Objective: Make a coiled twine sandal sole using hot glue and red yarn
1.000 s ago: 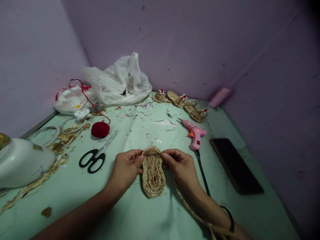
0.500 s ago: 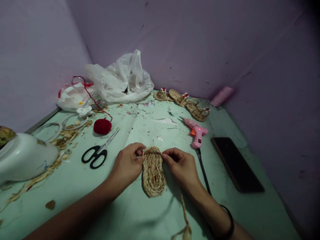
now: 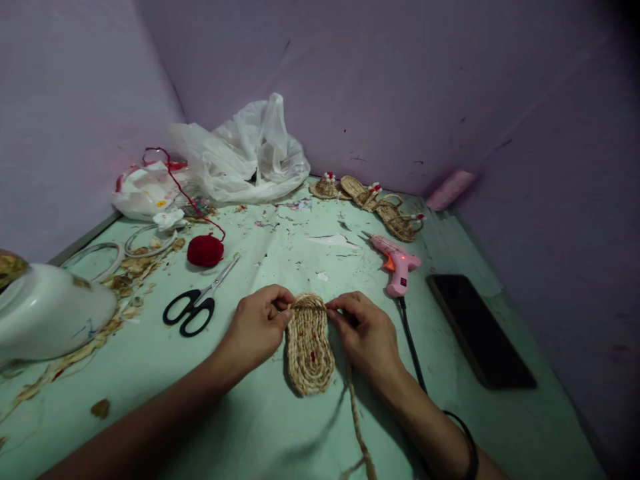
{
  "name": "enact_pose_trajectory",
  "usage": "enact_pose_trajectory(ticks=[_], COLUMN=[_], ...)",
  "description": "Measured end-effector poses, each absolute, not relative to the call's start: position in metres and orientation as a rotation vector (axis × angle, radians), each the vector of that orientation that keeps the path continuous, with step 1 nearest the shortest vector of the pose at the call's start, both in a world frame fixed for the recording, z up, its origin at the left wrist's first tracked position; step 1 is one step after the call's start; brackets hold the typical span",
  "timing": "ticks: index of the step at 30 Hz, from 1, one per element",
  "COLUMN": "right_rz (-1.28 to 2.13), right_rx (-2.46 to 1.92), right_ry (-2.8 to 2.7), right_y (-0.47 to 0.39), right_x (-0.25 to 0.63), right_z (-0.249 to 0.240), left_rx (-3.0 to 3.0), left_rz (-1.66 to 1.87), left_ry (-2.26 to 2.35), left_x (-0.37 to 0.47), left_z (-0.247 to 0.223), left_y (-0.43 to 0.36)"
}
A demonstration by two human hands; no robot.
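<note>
A small sole of coiled, braided straw [image 3: 311, 357] stands before me, its rounded far end up between my hands. A braided band crosses that end. At its left edge my left hand [image 3: 263, 323] pinches with thumb and forefinger. On the opposite edge my right hand [image 3: 365, 333] pinches in the same way; whether the fingertips grip the band, the sole or both, I cannot tell. From below my right hand a loose straw braid [image 3: 357, 427] runs down toward the near edge of view. Small red bits show in the sole's middle.
Black-handled scissors [image 3: 193, 312] and a red yarn ball [image 3: 205, 251] lie left. A pink glue gun [image 3: 397, 263], its light lit, and a phone [image 3: 480, 330] lie right. Small straw slippers [image 3: 395, 219], a plastic bag [image 3: 250, 157] and a white container [image 3: 55, 310] stand around.
Both hands stay pinched at the sole's edges, hardly moved. The loose braid under my right hand has shifted left and lies straighter. The whole view has shifted slightly.
</note>
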State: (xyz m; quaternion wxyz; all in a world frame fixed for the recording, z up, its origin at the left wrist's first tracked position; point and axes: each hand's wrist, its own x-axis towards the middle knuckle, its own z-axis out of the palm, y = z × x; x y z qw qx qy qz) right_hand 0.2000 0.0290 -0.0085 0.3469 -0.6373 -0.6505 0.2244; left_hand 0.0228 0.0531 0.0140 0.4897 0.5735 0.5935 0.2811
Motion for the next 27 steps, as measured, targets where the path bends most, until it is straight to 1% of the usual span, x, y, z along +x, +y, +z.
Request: enact_pose_trajectory(ticks=[4, 17, 27], right_rz=[0.6, 0.532, 0.559], right_rx=[-1.627, -1.76, -1.712], right_ry=[-1.687, -1.702, -1.75], right_y=[0.0291, 0.0273, 0.0266], right_x=[0.2004, 0.1962, 0.1974], right_z=[-0.009, -0.0051, -0.0023], left_rx=[1.16, 1.293, 1.319], left_rz=[0.662, 0.697, 0.683], left_ry=[1.355, 1.417, 1.429], left_x=[0.0228, 0.0251, 0.0245], left_z=[0.0183, 0.0113, 0.0112], left_y=[0.0555, 0.0569, 0.0563])
